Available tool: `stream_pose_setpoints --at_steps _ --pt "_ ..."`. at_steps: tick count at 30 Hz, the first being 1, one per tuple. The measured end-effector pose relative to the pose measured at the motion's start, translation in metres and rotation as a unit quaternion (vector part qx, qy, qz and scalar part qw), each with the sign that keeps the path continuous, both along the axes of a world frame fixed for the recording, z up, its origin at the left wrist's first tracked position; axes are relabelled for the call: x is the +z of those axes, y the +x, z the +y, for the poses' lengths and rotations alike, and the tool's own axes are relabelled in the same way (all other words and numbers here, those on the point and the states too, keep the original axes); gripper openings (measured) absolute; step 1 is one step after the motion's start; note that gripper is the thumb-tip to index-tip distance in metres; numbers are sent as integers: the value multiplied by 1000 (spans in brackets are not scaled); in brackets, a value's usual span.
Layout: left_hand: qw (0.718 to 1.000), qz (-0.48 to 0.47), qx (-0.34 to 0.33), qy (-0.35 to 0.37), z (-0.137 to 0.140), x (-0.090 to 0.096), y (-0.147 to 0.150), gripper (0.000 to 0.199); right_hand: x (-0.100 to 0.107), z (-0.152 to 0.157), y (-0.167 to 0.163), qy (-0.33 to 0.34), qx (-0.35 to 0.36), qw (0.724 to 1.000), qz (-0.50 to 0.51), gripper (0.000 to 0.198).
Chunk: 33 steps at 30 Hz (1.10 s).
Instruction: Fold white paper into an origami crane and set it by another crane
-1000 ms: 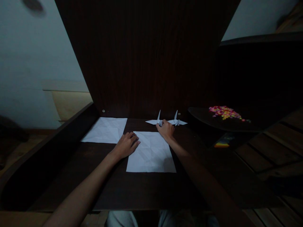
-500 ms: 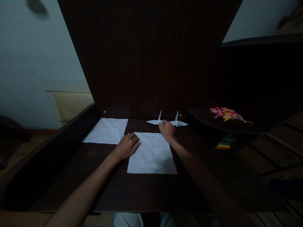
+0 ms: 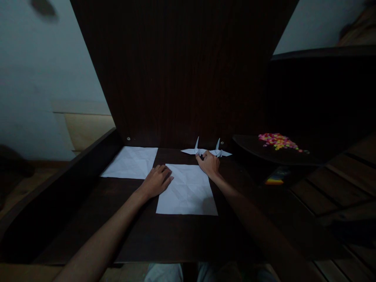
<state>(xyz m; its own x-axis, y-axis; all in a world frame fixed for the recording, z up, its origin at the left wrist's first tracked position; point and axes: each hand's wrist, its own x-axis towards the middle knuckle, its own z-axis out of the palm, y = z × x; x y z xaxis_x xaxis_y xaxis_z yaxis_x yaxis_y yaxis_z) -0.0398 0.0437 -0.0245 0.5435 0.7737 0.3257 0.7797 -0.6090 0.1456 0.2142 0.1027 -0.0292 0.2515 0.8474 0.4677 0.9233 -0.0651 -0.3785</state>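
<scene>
The left paper crane sits at the fingertips of the right grip, pinched or not I cannot tell; the left grip lies loosely spread across the left edge of the creased sheet; dark worktop runs between that sheet and the front edge

Creased white sheet (flat) lies near two cranes.

Dim, cool light
Soft shadow dulls the nearer paper's lower right; wall paler, right side nearly black.
</scene>
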Motion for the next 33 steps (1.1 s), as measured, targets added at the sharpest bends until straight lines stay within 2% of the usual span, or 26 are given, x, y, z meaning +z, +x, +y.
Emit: stream_pose_setpoints --at_steps 9,14,20,23,27,33 --pt "1000 11 26 2 4 -6 -2 38 -6 -39 34 -62 79 994 -46 16" --pt "1000 7 27 -12 7 -14 -4 43 -5 -54 36 -83 108 989 -48 18" --pt "999 -9 41 -21 13 -27 -7 56 -5 -56 36 -101 130 985 -46 20" --pt "998 8 53 -44 13 -30 -7 63 -3 -57 34 -118 122 984 -47 23" --pt "997 16 63 -52 13 -32 -7 67 0 -60 29 -175 76 980 -63 33" --pt "996 22 66 -54 13 -30 -7 70 0 -63 26 -183 81 976 -84 35"
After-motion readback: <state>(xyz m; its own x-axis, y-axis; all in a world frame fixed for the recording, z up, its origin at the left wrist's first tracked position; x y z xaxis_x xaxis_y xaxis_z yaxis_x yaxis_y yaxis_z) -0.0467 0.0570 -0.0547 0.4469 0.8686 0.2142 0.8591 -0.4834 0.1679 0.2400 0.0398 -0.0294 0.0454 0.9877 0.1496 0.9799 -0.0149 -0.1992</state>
